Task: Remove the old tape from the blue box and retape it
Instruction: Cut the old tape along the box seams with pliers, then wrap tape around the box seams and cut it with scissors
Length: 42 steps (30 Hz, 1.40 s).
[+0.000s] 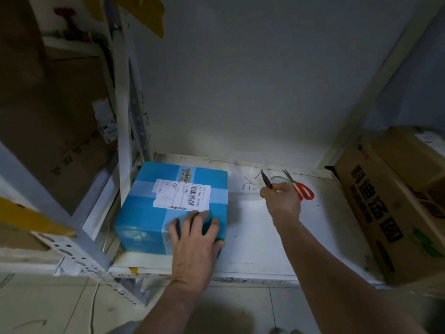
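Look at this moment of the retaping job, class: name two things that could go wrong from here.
1. The right hand grips a pointed dark tool. If it slips along the old tape, it might jab the left hand, whose fingers lie flat on the blue box.
2. Tape crosses the white shipping label, so peeling could tear the barcode.
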Available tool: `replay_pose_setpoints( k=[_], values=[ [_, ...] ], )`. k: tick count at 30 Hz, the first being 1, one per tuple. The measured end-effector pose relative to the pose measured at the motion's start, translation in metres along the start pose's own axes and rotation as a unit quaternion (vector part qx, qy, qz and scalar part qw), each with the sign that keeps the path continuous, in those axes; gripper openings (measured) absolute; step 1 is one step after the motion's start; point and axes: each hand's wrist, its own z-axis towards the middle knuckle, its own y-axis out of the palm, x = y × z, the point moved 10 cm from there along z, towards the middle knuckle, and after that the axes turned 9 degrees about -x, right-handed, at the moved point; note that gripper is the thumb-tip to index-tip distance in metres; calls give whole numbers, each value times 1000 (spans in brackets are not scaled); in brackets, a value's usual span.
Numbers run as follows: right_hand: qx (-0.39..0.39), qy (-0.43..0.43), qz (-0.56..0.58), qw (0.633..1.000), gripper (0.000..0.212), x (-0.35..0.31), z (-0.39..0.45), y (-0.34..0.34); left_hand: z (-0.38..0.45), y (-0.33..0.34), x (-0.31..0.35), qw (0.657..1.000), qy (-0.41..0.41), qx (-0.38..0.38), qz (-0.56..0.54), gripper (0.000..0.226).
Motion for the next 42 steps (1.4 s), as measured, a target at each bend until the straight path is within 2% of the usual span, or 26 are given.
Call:
replay_pose_setpoints(
  k=[9,13,15,17,22,25,27,30,32,35,38,40,42],
  values=[
    [-32,-14,-220,975,28,4,60,31,23,19,9,1000,11,13,-22,42],
    [30,-24,-201,979,34,16,49,13,23,19,8,999,13,15,-26,42],
    [66,-4,-197,978,46,36,41,0,25,17,7,999,7,12,-33,39],
    [84,31,-229,969,45,60,34,-14,27,16,7,999,1,5,-48,42],
    [66,82,-307,946,36,107,21,-32,28,7,18,996,-11,14,-86,39],
    [64,76,-306,947,36,114,22,-33,22,-1,55,988,66,32,-133,27],
    [69,64,-322,942,38,112,24,-35,21,5,80,980,108,8,-169,17],
    [68,61,-375,923,45,110,32,-38,26,31,104,972,118,-69,-190,11],
    [83,36,-381,920,41,101,40,-42,30,49,111,968,101,-129,-190,9],
    [78,-57,-319,943,33,78,59,-41,37,75,107,958,47,-186,-213,9],
    [47,-129,-324,936,46,54,82,-28,41,93,100,947,-3,-213,-240,5],
    [8,-144,-347,927,48,49,100,-13,42,103,96,943,-14,-224,-247,7],
    [-23,-136,-346,928,41,53,116,-4,42,111,93,939,-17,-228,-259,6]
  ],
)
